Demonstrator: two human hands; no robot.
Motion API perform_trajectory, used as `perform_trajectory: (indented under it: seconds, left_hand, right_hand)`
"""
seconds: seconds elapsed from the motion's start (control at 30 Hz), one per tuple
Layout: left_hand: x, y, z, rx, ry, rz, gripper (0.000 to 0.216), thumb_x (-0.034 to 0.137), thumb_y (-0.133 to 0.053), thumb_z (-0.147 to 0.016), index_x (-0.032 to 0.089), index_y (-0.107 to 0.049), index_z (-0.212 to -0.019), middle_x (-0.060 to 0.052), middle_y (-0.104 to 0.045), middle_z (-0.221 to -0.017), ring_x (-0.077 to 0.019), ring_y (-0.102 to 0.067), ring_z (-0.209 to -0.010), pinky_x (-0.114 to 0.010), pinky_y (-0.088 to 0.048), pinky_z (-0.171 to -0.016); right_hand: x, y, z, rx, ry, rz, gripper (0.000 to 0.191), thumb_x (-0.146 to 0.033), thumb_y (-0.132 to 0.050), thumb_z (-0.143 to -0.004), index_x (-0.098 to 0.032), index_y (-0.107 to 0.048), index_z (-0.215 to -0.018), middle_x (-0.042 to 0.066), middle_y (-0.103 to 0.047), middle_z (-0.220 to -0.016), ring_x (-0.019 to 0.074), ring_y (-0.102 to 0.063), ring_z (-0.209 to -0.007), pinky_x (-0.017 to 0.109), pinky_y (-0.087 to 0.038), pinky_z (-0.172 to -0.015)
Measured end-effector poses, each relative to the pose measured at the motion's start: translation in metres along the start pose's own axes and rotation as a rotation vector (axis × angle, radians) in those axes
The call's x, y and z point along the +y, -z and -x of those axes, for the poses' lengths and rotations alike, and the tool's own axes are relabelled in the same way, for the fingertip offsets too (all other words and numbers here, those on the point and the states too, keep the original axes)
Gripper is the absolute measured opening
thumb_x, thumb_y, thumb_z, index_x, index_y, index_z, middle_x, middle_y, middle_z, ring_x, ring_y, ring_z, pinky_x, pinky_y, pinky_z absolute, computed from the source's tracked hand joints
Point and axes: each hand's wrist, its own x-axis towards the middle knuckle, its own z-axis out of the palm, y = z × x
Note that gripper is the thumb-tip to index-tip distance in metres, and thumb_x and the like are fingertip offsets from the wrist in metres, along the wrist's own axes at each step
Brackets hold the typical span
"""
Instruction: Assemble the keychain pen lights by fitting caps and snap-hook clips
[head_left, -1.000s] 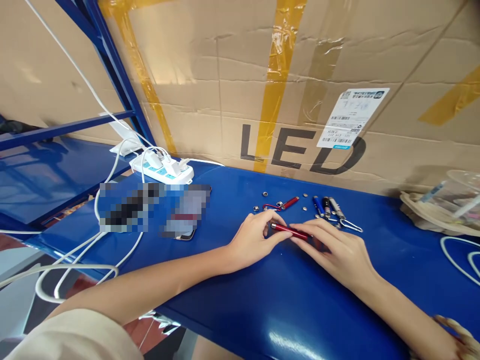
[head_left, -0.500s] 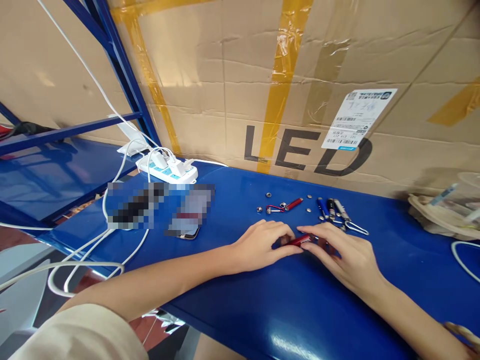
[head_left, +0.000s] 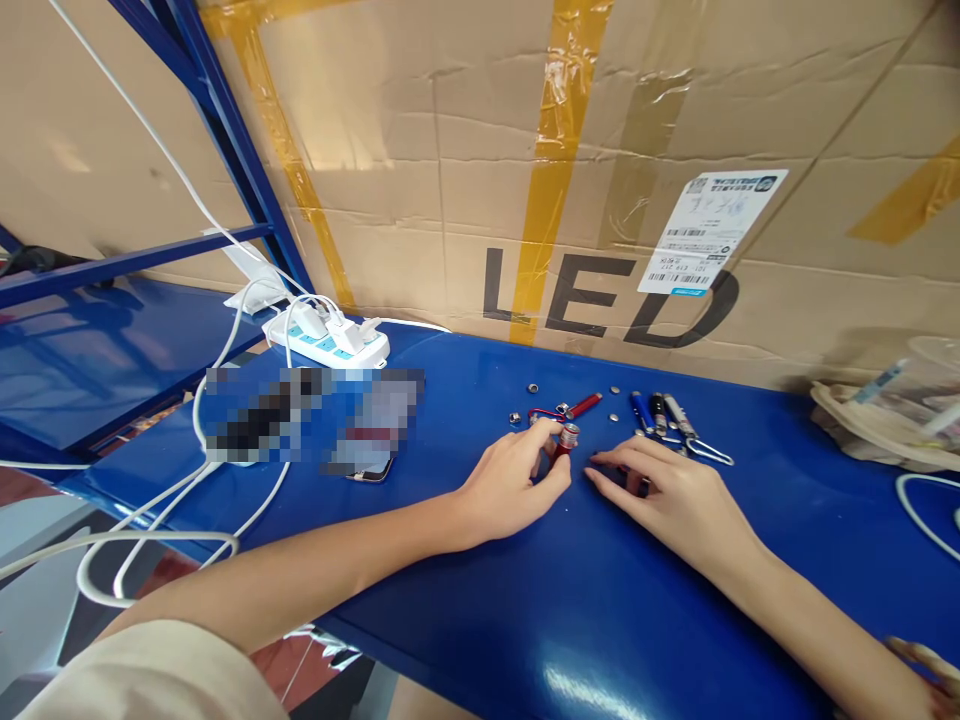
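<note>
At the far left, a blue metal frame [head_left: 232, 150] is seen, and beside its foot a white power strip [head_left: 328, 345] is set on the blue tabletop [head_left: 480, 620], with plugs fitted and white cables trailed toward the near left. Nearer than the strip, a phone-like slab [head_left: 373, 470] is partly hidden by pixelation. Right of it, a red tube [head_left: 562, 450] is gripped by the left hand [head_left: 504, 490] — pinched between thumb and curled fingers, its ribbed silver end tipped upward. Just beyond that hand, small metal rings [head_left: 514, 418] and a slimmer red piece [head_left: 584, 406] are scattered. The right hand [head_left: 667, 490] is held just apart from the tube, its thumb and index finger parted; whether anything is kept under the other fingers cannot be told. Beyond it, two small discs [head_left: 614, 418] are seen, then a blue tube [head_left: 641, 412], a black tube [head_left: 658, 412] and a silver tube [head_left: 677, 412], grouped near a metal clip [head_left: 710, 453]. At the far right, a clear container [head_left: 930, 370] is placed — all backed by a cardboard box [head_left: 480, 130] marked LED.
</note>
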Motion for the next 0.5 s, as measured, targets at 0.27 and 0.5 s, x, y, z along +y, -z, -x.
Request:
perform_trajectory:
  seconds: [0.27,0.5]
  left_hand:
    - [0.0006,-0.0001,0.0008,0.006,0.002,0.009,0.009,0.024,-0.041,-0.083,0.023,-0.048,-0.088,0.005,-0.05,-0.066,-0.0092,-0.045,-0.059,-0.021,-0.037,-0.059]
    - [0.0005,0.0005,-0.0012,0.014,0.05,-0.005,0.007,0.027,-0.042,-0.083,0.022,-0.047,-0.085,0.006,-0.048,-0.064,-0.0086,-0.045,-0.058,-0.02,-0.034,-0.057]
  right_hand:
    - [0.0026,-0.0022,0.0005,-0.007,-0.021,-0.072,0.026,-0.039,-0.054,-0.085,-0.018,-0.069,-0.081,0.002,-0.064,-0.07,0.0093,-0.058,-0.052,0.019,-0.047,-0.046]
    - [-0.0021,0.0023,0.0022,-0.009,-0.048,0.139,0.031,-0.046,-0.053,-0.084,-0.02,-0.07,-0.078,0.001,-0.065,-0.069,0.0114,-0.062,-0.057,0.02,-0.043,-0.046]
